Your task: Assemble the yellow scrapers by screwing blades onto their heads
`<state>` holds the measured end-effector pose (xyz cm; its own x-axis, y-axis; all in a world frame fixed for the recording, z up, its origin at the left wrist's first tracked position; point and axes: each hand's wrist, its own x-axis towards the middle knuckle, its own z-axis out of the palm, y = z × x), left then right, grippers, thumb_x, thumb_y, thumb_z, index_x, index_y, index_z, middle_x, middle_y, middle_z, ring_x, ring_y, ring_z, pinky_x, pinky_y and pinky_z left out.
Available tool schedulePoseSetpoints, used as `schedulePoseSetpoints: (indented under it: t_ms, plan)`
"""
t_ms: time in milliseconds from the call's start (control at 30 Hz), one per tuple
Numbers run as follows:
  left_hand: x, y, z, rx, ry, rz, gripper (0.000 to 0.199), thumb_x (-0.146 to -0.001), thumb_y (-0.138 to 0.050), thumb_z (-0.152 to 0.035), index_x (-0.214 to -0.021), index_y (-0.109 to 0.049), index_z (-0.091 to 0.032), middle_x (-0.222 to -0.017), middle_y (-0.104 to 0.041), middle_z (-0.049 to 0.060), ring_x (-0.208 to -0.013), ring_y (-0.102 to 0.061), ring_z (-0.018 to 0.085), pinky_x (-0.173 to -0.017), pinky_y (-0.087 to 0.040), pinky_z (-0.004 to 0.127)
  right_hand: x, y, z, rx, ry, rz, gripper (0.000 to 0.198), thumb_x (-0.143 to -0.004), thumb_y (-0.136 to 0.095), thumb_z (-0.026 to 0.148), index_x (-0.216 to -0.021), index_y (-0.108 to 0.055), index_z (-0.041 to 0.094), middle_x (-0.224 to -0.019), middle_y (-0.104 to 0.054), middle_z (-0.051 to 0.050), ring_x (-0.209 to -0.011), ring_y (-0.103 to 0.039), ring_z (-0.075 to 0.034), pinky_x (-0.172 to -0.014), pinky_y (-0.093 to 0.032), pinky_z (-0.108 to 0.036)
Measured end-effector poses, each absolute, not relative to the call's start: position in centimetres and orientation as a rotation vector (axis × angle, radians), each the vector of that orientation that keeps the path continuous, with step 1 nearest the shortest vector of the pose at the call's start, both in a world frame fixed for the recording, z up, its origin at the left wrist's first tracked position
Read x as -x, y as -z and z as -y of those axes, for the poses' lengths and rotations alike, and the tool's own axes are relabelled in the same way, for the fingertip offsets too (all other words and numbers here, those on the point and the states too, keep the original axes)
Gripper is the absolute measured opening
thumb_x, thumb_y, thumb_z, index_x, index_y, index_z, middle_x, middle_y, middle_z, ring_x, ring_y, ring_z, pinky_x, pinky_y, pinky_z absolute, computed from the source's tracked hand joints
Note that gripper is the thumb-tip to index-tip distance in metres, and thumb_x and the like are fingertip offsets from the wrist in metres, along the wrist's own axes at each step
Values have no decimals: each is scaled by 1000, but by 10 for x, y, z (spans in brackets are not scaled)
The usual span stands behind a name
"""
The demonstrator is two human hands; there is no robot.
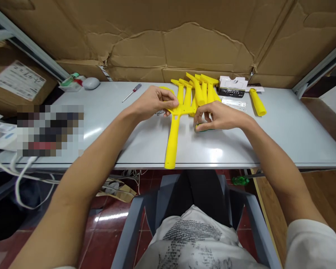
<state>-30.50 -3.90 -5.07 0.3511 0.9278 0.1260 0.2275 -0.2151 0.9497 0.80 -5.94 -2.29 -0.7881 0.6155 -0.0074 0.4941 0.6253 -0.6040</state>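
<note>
Left hand [158, 100] pinches yellow tool [172, 144] near its head, likely steadying it; right hand [217, 115] curls its fingers, hold unclear.

Nothing could be read for certain: blurred marks stood on the white label [18, 80] of a carton [5, 99], well left of the left fingers [170, 104]; tiny characters on a black-and-white box [232, 90], beyond the right fingers [199, 114]; illegible print on the shirt [197, 239], bodyward of both.

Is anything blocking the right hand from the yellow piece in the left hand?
Nothing visible stands between the right hand and the yellow piece that the left hand holds; other yellow pieces lie beyond it.
</note>
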Motion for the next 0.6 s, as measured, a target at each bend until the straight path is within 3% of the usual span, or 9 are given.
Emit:
schedulePoseSetpoints:
  t_ms: [133,233,300,500,600]
  plan:
    - [303,50,42,-1669,-878,-1008,56,-61,-124,-63,-84,-90,-25,-80,-81,7,-61,-69,18,-55,-59,33,-14,25,58,908,-760,2809,35,-95,-102,44,-123,-90,25,-126,-84,-8,-97,-69,-24,-88,-49,-38]
    - [305,51,41,-1701,-802,-981,58,-64,-125,-68,-86,-91,-26,-85,-82,8,-67,-72,19,-60,-63,34,-13,25,60,1011,-610,2852,33,-95,-92,20,-127,-88,26,-117,-83,-6,-93,-68,-23,-85,-47,-38]
    - [307,50,42,-1715,-759,-986,55,-65,-124,-67,-87,-91,-27,-84,-81,7,-67,-71,19,-61,-62,36,-13,23,61,1063,-566,2872,37,-95,-85,12,-129,-87,25,-111,-83,-5,-90,-68,-23,-83,-45,-37]
    - [307,50,47,-1861,-592,-968,25,-79,-108,-52,-87,-97,-31,-81,-83,7,-62,-68,20,-57,-59,37,-28,14,57,1211,-564,2904,37,-93,-85,11,-128,-88,24,-103,-85,-3,-83,-67,-22,-80,-46,-37]
    - [301,51,50,-1860,-567,-919,24,-81,-107,-52,-89,-98,-32,-80,-84,6,-63,-71,21,-56,-61,35,-35,16,55,1169,-604,2832,29,-92,-93,21,-121,-88,24,-113,-89,-5,-83,-69,-21,-81,-47,-38]
